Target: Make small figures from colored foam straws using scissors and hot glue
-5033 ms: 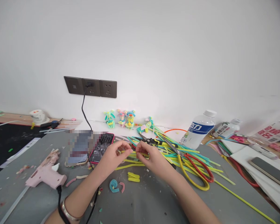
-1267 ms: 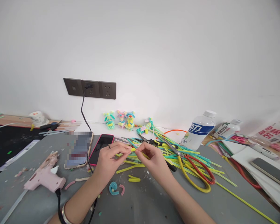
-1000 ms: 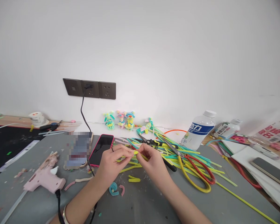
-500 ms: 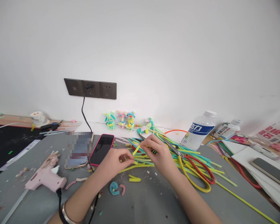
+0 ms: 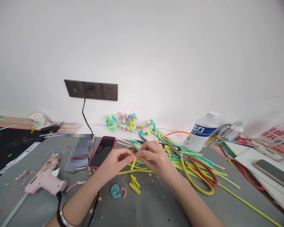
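Observation:
My left hand (image 5: 120, 160) and my right hand (image 5: 155, 156) meet at their fingertips above the grey mat. Both are pinched together at one end of a short yellow pipe cleaner piece (image 5: 133, 163), which hangs down between them; the fingers partly cover it. Just below lie a folded yellow pipe cleaner (image 5: 134, 184), a curled blue piece (image 5: 115, 191) and a small pink piece (image 5: 124, 192). Behind and right of my right hand spreads a pile of yellow and green pipe cleaners (image 5: 196, 160). Scissors (image 5: 183, 156) with red and yellow handles lie open on the pile.
A pink glue gun (image 5: 46, 181) rests at left, its black cord running forward. Two phones, one pink-edged (image 5: 103, 151), lie behind my left hand. Small figures (image 5: 123, 122) stand by the wall. A bottle (image 5: 202, 132) stands at right, near white boards (image 5: 257, 167).
My fingertips have come together, and the yellow piece now hangs lower between them. The folded yellow pipe cleaner on the mat has turned and spread a little.

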A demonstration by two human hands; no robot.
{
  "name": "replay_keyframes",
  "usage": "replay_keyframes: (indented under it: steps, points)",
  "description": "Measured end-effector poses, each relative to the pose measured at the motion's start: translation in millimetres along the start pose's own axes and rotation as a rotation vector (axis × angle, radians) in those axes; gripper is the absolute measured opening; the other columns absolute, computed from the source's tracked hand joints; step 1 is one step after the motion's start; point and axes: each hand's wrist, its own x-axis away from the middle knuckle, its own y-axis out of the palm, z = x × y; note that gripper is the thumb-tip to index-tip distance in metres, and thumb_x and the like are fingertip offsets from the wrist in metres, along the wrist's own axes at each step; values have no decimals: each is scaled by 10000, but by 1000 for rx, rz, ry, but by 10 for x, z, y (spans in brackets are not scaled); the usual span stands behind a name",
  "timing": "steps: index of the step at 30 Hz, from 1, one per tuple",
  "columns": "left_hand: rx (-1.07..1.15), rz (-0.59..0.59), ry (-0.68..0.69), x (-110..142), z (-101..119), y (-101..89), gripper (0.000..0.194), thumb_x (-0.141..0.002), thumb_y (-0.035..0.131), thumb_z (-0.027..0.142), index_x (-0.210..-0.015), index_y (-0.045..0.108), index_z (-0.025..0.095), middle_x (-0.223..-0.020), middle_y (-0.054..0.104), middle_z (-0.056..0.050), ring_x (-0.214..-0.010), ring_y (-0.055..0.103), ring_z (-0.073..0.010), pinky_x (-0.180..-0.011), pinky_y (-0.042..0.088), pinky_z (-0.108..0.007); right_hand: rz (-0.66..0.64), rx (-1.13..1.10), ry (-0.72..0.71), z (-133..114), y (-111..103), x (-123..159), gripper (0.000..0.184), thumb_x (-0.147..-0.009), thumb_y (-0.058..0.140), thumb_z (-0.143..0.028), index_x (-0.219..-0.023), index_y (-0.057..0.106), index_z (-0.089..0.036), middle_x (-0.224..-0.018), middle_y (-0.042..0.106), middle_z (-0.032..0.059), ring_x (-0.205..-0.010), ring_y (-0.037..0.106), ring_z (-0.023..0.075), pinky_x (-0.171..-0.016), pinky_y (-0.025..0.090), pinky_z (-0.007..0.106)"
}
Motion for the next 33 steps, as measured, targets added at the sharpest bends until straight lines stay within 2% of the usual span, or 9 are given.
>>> replay_keyframes:
  steps: [4, 8, 17, 23, 28, 33]
  points:
    - [31, -20, -47, 2, 5, 8, 241, -844, 604, 376, -736, 603, 160, -645, 428, 35, -594, 344, -114, -549, 257, -246, 15, -1, -10, -36, 28, 0, 131, -971, 562, -172, -942, 685, -209, -859, 613, 47, -769, 542, 163, -712, 382, 311]
    - [72, -20, -66, 30, 13, -1, 249, -848, 599, 396, -746, 583, 170, -633, 391, 44, -592, 322, -118, -547, 232, -254, 48, -45, 50, -98, 17, -17, 113, -963, 572, -181, -926, 676, -207, -834, 626, 45, -767, 563, 171, -685, 401, 302]
    - [111, -13, -5, 41, 49, -10, 293, -878, 588, 418, -716, 554, 176, -655, 424, 35, -629, 353, -126, -587, 267, -254, 67, -118, 89, -180, 4, -40, 108, -942, 578, -135, -912, 658, -201, -826, 634, 53, -765, 586, 178, -674, 431, 290]
    - [171, 56, -2, 45, 41, 2, 306, -866, 615, 452, -742, 593, 173, -683, 457, 22, -622, 377, -123, -576, 309, -243, 112, -243, 175, -226, 37, -54, 160, -924, 508, -98, -883, 630, -192, -785, 581, 44, -704, 560, 164, -613, 427, 261]
    - [231, 193, 15, 33, 21, 23, 284, -827, 664, 438, -745, 634, 168, -692, 500, 11, -626, 401, -122, -555, 320, -230, 157, -428, 358, -329, 150, -52, 162, -947, 505, -208, -842, 628, -192, -739, 538, 26, -626, 507, 147, -544, 402, 252]
    - [320, 254, 15, 29, 51, 40, 289, -810, 679, 442, -719, 632, 172, -684, 538, 11, -606, 406, -114, -544, 320, -227, 138, -945, 731, -407, 229, -66, 240, -874, 651, -414, -807, 673, -184, -761, 581, 24, -612, 561, 141, -563, 460, 268]
